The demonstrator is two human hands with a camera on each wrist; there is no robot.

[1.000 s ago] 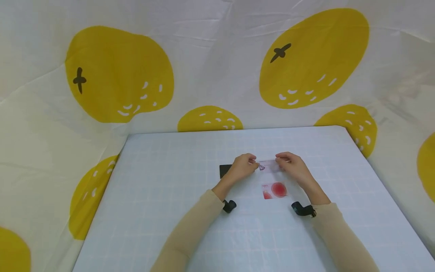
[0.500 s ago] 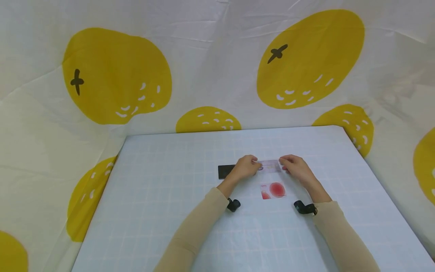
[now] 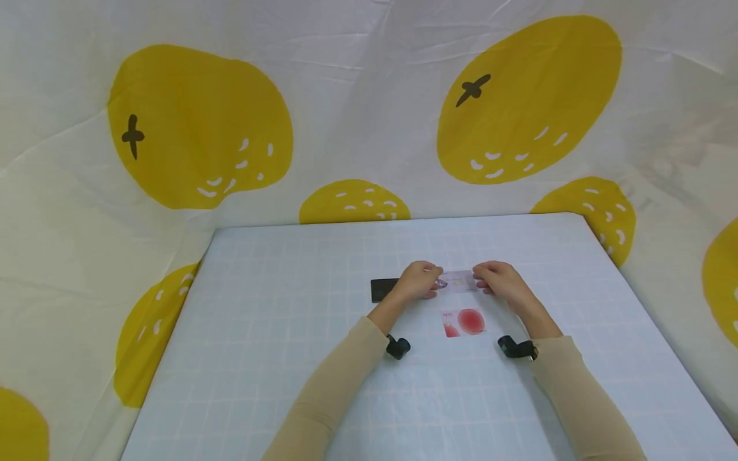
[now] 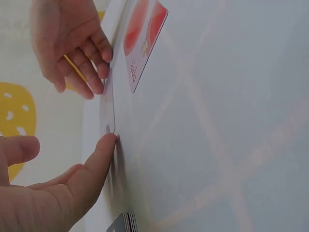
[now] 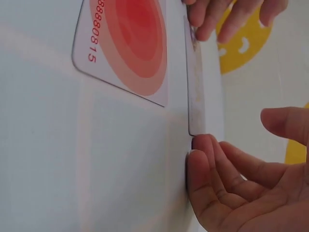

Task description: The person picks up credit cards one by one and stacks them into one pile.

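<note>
A pale purple card [image 3: 459, 282] lies flat on the table, between my two hands. My left hand [image 3: 416, 280] is at its left end; in the left wrist view a fingertip [image 4: 107, 141] rests right at the card's corner and the thumb stands apart. My right hand [image 3: 503, 282] is at the opposite end, where the right wrist view has loosely bent fingertips [image 5: 199, 162] on the table beside the card's edge, thumb raised away. Nearer the body lies a white card with red circles [image 3: 464, 323]. Partly behind my left hand is a black-topped stack of cards [image 3: 383, 290].
The table [image 3: 277, 358] has a pale gridded cover. Behind it hangs a white cloth [image 3: 369, 115] printed with large yellow fruit. A small black camera [image 3: 398, 347] sits at the left wrist and another black camera [image 3: 516, 347] at the right.
My right fingers have drawn back to the right, baring more of the purple card's right end. My left hand has shifted slightly right, showing more of the black stack.
</note>
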